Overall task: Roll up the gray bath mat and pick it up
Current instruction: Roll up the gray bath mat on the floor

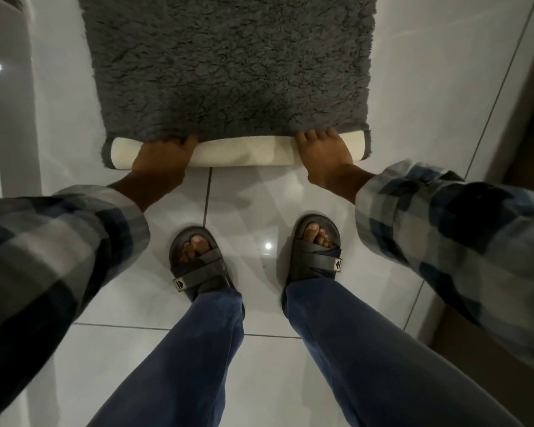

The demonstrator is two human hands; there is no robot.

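Note:
The shaggy gray bath mat (228,63) lies flat on the white tiled floor and runs off the top of the view. Its near edge is turned over into a short roll (247,151) that shows the cream underside. My left hand (162,163) grips the left part of that roll, fingers curled over the top into the pile. My right hand (327,155) grips the right part the same way. Both arms wear plaid sleeves.
My two feet in dark sandals (198,260) (316,257) stand on the glossy tiles (259,204) just behind the roll. A pale wall or door frame (10,124) borders the left side. A dark brown surface (527,124) runs along the right.

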